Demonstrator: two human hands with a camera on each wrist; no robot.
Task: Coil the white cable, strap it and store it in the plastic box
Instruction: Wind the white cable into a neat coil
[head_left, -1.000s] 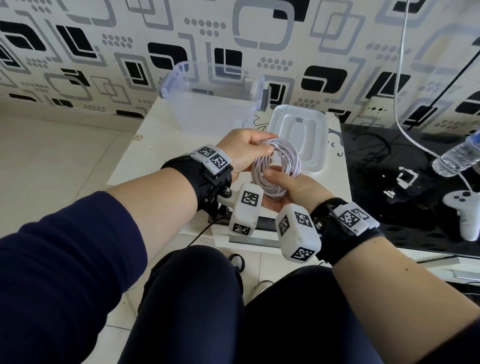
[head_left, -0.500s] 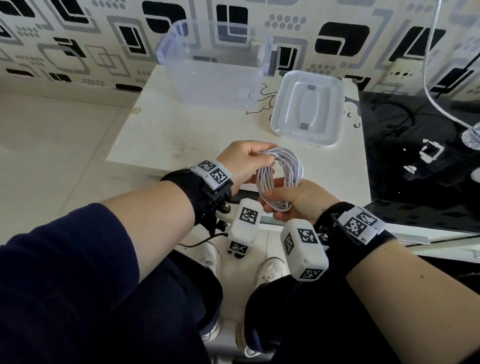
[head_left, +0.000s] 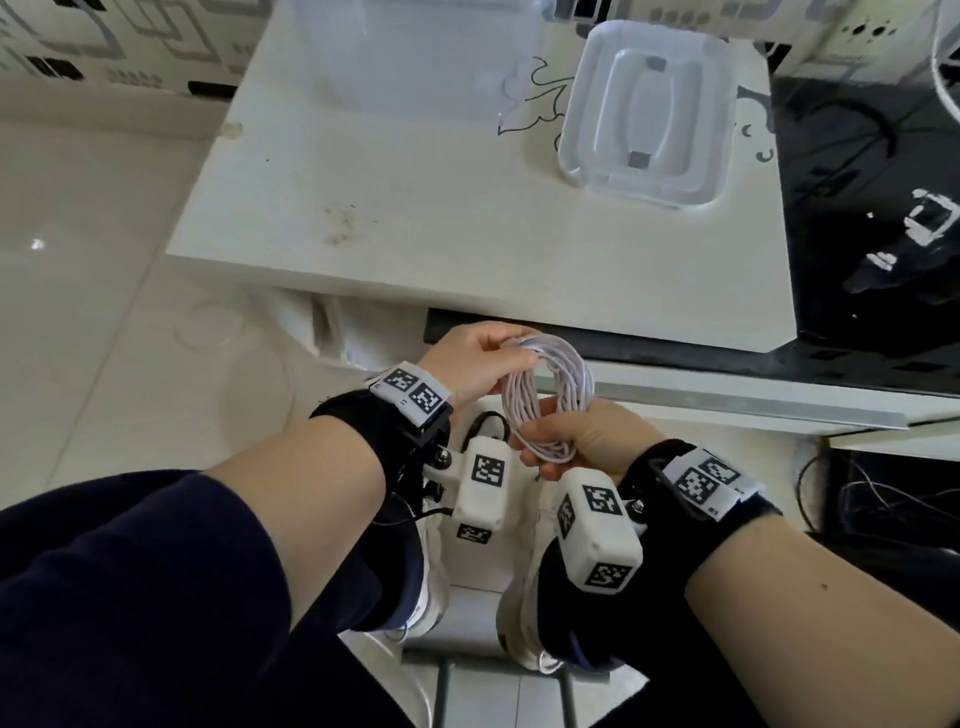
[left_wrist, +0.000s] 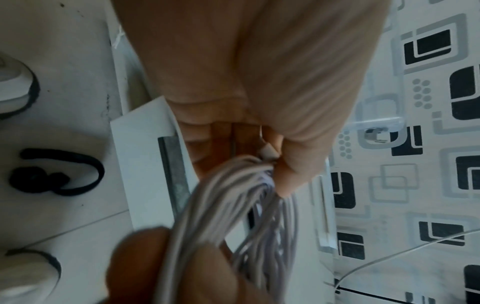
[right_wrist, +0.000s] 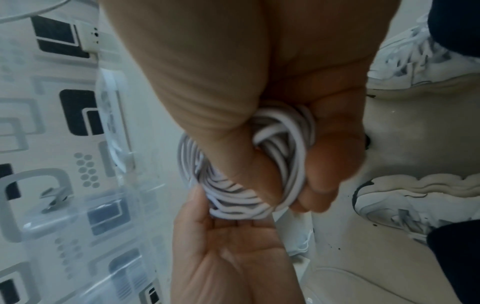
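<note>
Head view: I am pinching the top of the coiled white round cable (head_left: 545, 395) with my left hand (head_left: 480, 358) while my right hand (head_left: 582, 441) is gripping the bottom, keeping loops tight for strapping.

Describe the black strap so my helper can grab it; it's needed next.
Start at the white table and drop to the floor below its near edge. Between the two white shoes lies the strap, a dark curled band, the only black loop there.
</note>
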